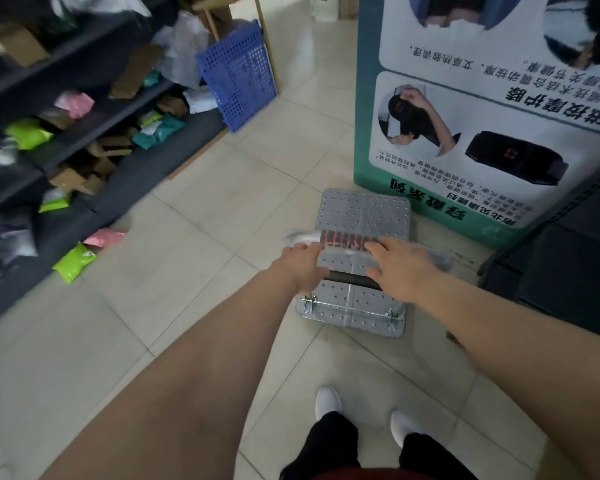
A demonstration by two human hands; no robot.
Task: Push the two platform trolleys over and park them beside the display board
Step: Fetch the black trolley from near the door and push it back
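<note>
One grey platform trolley (362, 209) with a perforated deck stands on the tiled floor right in front of me. Its front corner lies close to the foot of the teal and white display board (430, 109), which stands at the right. The trolley's handle (349, 244) is wrapped in clear plastic with a red label. My left hand (302, 263) grips the left end of the handle. My right hand (402, 268) grips the right end, fingers over the bar and thumb beneath. No second trolley is in view.
Dark shelves (94, 119) packed with parcels and cardboard run along the left. A blue perforated plastic panel (238, 74) leans at their far end. A dark shelf unit (568, 258) stands at the right of the trolley. My white shoes (328, 401) are on the tiles below.
</note>
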